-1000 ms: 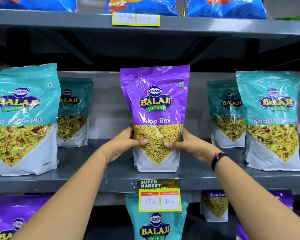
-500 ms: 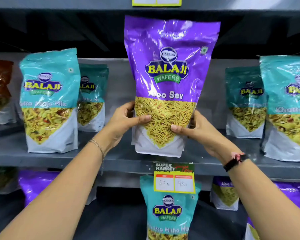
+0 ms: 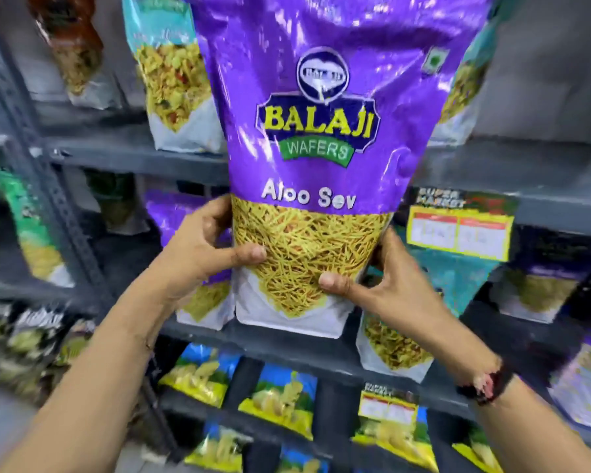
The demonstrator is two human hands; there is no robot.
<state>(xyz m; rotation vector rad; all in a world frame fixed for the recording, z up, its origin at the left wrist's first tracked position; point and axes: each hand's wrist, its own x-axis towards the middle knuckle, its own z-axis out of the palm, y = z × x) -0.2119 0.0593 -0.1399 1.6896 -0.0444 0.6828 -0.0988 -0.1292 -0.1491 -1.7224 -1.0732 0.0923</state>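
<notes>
A large purple Aloo Sev snack bag (image 3: 321, 138) fills the middle of the head view, upright and held up in front of the grey shelves. My left hand (image 3: 202, 247) grips its lower left edge, thumb across the front and fingers behind. My right hand (image 3: 379, 285) grips the lower right edge the same way, with a black band on that wrist. The bag's top runs out of the frame.
Grey metal shelves (image 3: 133, 155) carry teal mix bags (image 3: 171, 80), more purple bags (image 3: 198, 295) and blue-yellow packets (image 3: 280, 401) lower down. A yellow price tag (image 3: 458, 227) hangs on the shelf edge at right. A perforated shelf post (image 3: 48, 186) stands at left.
Both hands lifted the purple bag off the shelf and brought it up and much closer to the camera. The view has dropped toward the lower shelves.
</notes>
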